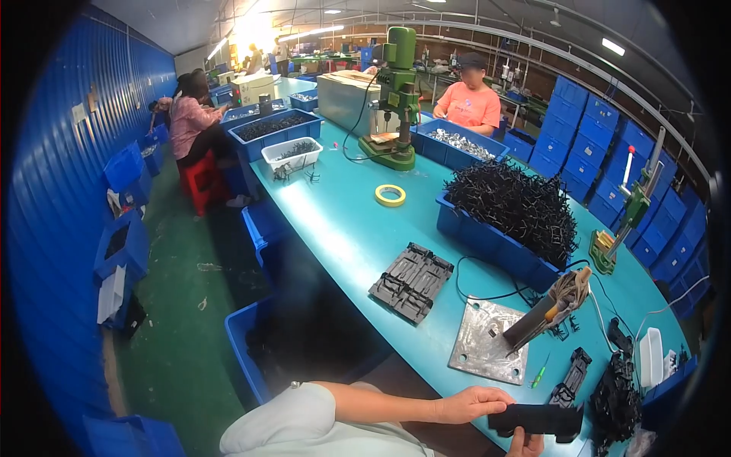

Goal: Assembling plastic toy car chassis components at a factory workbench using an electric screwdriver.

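A long black plastic part (539, 420) is held level over the table's near edge. My left hand (474, 404) comes in from the left and grips its left end, fingers closed along the upper edge. Beneath it, my right hand (525, 443) pinches the lower edge; most of that hand is cut off by the picture's bottom. Just beyond lie a similar black part (571, 378) and a small green-handled tool (539, 375). A metal plate (487, 341) bearing a slanted post with a wrapped top (565, 293) stands farther off.
Black parts lie in a flat group (411, 283) on the green table (335, 221). A blue bin (495, 242) overflows with black pieces. Yellow tape (390, 196), a green drill press (398, 99) and a smaller press (609, 247) stand around. Co-workers sit at the far side (470, 103) and left (192, 122).
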### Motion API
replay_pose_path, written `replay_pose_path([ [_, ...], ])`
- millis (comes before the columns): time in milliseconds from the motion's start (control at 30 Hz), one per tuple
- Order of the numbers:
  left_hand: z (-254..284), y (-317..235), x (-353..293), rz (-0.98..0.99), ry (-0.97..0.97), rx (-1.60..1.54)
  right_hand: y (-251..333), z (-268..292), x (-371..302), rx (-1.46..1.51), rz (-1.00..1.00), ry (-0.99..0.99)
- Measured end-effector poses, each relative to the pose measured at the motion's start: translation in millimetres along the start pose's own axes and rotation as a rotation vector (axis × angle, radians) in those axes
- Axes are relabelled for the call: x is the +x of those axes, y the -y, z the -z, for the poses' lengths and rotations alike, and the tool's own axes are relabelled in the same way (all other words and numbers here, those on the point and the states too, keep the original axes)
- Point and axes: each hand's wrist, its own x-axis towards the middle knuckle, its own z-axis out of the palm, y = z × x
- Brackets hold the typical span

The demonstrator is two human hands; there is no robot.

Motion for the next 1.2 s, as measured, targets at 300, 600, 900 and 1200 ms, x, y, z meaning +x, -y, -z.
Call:
replay_pose_path([
  [300, -13, 2, 18, 0.487, -0.217, -0.64, -13, 14, 17, -0.222, 0.504, -0.013],
  [600, -24, 6, 44, 0.533, -0.271, -0.598, -14, 1, -9, -0.326, 0.401, 0.045],
  [900, -42, 22, 7, 0.405, -0.308, -0.269, -20, -9, -18, 0.213, -0.218, -0.206],
  [1200, -39, 14, -14, 0.351, -0.345, -0.306, -15, -32, -23, 0.546, -0.368, -0.179],
])
